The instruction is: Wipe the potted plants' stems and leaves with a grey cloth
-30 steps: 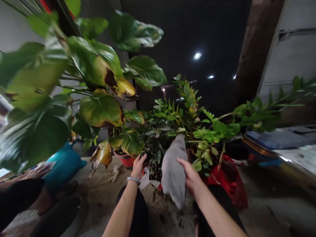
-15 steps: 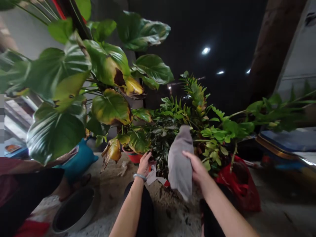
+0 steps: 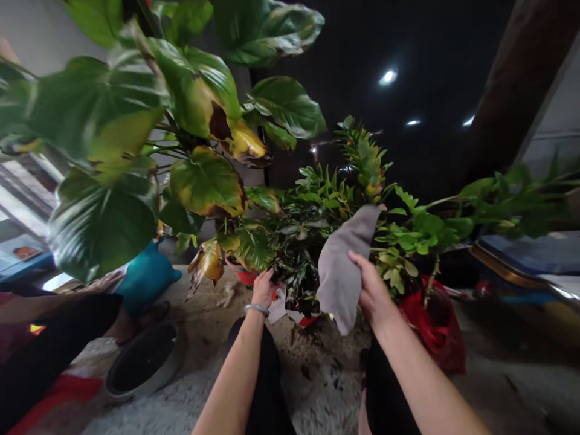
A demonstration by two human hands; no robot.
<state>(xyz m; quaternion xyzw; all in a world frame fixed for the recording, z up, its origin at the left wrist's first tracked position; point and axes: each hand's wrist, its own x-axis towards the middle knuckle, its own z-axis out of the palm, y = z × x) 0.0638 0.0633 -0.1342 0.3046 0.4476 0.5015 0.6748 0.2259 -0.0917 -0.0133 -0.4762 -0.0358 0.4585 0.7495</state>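
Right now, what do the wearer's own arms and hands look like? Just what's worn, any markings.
Left hand and right hand: bare, no gloves. No sleeves in view on either arm. A smooth, pale grey-blue bangle circles the left wrist; none visible on the right. No markings I can make out.

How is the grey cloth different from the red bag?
The grey cloth is muted in colour, while the red bag is vivid. The right hand holds the cloth up; the bag rests on the ground. A plant stem rises from the bag, whereas none rises from the cloth. Both look soft and creased.
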